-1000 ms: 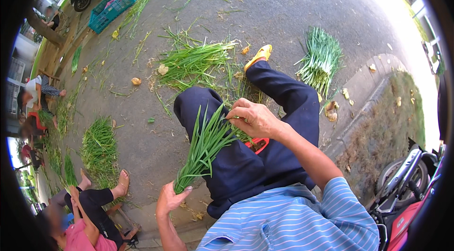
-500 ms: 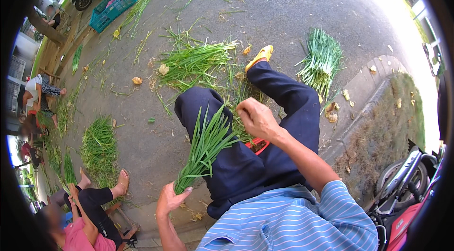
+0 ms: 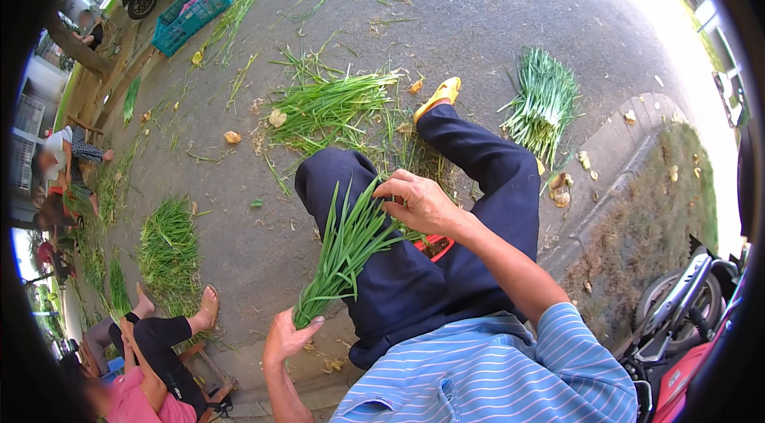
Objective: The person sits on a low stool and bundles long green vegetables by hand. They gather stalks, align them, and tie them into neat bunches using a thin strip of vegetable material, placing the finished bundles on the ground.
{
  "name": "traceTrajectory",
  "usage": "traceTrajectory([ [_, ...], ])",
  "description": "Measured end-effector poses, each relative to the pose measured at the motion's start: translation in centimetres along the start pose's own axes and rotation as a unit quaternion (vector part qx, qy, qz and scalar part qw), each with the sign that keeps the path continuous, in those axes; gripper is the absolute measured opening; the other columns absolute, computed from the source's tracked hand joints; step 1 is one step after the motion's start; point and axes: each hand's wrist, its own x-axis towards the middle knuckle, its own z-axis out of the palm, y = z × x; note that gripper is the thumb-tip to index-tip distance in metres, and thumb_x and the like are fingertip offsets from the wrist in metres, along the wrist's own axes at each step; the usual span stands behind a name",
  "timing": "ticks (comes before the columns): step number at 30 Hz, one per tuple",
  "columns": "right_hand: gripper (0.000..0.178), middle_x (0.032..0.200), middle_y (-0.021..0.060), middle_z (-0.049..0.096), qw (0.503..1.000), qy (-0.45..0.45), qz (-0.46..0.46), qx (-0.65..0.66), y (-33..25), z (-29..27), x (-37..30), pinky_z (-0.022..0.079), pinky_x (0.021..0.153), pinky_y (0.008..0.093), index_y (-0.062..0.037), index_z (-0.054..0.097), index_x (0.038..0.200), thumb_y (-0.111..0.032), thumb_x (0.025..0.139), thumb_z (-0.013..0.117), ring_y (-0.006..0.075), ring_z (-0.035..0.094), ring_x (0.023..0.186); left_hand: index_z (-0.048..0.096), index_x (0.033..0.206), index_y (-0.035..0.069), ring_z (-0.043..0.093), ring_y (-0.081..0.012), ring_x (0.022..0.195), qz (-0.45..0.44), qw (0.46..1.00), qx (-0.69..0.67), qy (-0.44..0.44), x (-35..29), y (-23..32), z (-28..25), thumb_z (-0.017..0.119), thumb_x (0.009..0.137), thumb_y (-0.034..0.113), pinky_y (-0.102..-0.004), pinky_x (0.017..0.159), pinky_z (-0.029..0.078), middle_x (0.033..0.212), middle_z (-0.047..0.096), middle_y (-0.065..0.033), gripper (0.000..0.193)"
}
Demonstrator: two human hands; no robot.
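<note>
Your left hand gripped the root end of a bunch of green chives; your right hand pinched its leaves above your lap.

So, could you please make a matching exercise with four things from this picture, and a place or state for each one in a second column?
Things:
1. bunch of green stalks
2. yellow shoe
3. teal crate
4. right hand

Places or states:
A. far off at upper left, beside a scooter
B. gripped at its base by the left hand
C. on the foot of the outstretched leg
D. pinching the upper leaves of the bunch

Pairs: 1-B, 2-C, 3-A, 4-D
</note>
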Motion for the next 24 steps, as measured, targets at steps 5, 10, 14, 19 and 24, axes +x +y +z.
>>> traceTrajectory([
  [5,0.013,0.086,0.0108,0.059,0.999,0.020,-0.038,-0.024,0.65,0.65,0.12,0.052,0.066,0.0363,-0.0051,0.061,0.093,-0.008,0.081,0.064,0.0287,0.063,0.076,0.066,0.092,0.003,0.046,-0.0110,0.059,-0.011,1.000,0.004,-0.004,-0.05,0.01,-0.14,0.073,0.078,0.023,-0.0314,0.057,0.042,0.062,0.055,-0.0014,0.026],
  [10,0.011,0.085,0.0119,0.059,0.999,0.035,-0.029,-0.016,0.58,0.42,-0.09,0.051,0.066,0.0378,-0.0043,0.058,0.093,-0.008,0.083,0.062,0.0302,0.062,0.076,0.066,0.092,0.003,0.046,-0.0107,0.059,-0.012,1.000,-0.009,0.000,-0.13,0.19,-0.09,0.073,0.078,0.023,-0.0313,0.057,0.043,0.062,0.056,-0.0013,0.026],
  [14,0.010,0.084,0.0124,0.059,0.999,0.029,-0.021,-0.009,0.65,0.39,-0.21,0.051,0.066,0.0377,-0.0040,0.058,0.093,-0.009,0.085,0.060,0.0309,0.062,0.077,0.066,0.091,0.002,0.046,-0.0102,0.060,-0.013,1.000,-0.002,0.001,-0.13,0.28,-0.07,0.073,0.078,0.023,-0.0310,0.057,0.043,0.063,0.056,-0.0012,0.026],
  [19,0.009,0.085,0.0119,0.061,0.999,0.034,-0.001,-0.007,0.66,0.47,-0.42,0.050,0.070,0.0398,-0.0055,0.058,0.092,-0.012,0.085,0.059,0.0318,0.062,0.081,0.066,0.091,0.002,0.046,-0.0103,0.059,-0.007,1.000,-0.011,0.002,-0.14,0.05,-0.09,0.073,0.077,0.023,-0.0312,0.057,0.043,0.063,0.056,-0.0015,0.026],
  [24,0.010,0.086,0.0127,0.061,0.998,0.062,0.019,-0.016,1.01,0.49,-0.44,0.050,0.071,0.0400,-0.0045,0.058,0.092,-0.012,0.086,0.058,0.0326,0.062,0.082,0.065,0.092,0.002,0.046,-0.0117,0.058,-0.006,1.000,0.005,-0.002,-0.10,0.22,-0.18,0.073,0.077,0.024,-0.0320,0.057,0.043,0.062,0.055,-0.0033,0.028],
])
